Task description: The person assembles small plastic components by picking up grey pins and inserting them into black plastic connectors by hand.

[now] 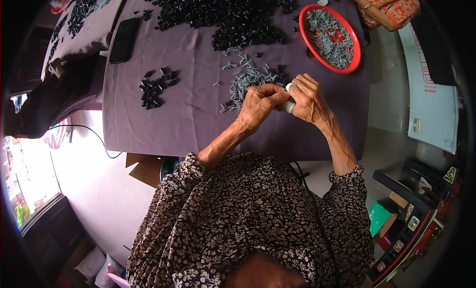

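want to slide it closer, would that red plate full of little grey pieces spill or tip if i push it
The red plate probably slides flat on the purple cloth rather than tipping: it looks wide and low. Its heaped grey pieces look small and loose, so a jerk may scatter some.

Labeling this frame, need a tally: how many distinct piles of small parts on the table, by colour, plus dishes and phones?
Black piles: 2, the big heap and the small cluster
Grey piles: 1, the loose pile beside the hands
Red dish of grey parts: 1
Dark phone: 1
Total: 5
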Action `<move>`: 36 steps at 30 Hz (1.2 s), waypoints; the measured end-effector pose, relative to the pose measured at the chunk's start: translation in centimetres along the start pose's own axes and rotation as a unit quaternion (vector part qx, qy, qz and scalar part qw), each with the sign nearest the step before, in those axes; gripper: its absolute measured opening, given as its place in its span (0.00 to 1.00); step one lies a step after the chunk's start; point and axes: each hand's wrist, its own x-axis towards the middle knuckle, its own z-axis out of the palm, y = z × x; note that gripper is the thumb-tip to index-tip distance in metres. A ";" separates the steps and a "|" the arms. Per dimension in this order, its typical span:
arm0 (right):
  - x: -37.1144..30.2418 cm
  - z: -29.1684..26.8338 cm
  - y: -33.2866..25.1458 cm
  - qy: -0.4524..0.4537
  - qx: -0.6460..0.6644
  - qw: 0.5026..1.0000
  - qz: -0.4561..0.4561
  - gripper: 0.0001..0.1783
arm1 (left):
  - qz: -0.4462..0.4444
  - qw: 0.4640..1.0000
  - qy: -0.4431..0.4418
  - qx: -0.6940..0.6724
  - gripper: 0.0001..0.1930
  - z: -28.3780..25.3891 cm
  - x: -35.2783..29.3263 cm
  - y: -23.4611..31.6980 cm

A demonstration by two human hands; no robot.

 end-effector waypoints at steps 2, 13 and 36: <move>-0.3 0.2 0.4 0.017 0.005 1.000 -0.011 0.11 | -0.004 1.000 -0.005 0.018 0.09 0.1 -0.1 0.1; -1.6 -0.4 0.0 0.025 0.013 0.999 -0.024 0.14 | -0.002 0.998 -0.028 0.051 0.09 0.8 -0.7 -0.1; -0.9 -1.3 0.0 -0.032 -0.028 0.999 -0.033 0.09 | 0.052 0.977 0.004 0.206 0.11 1.4 -1.4 1.4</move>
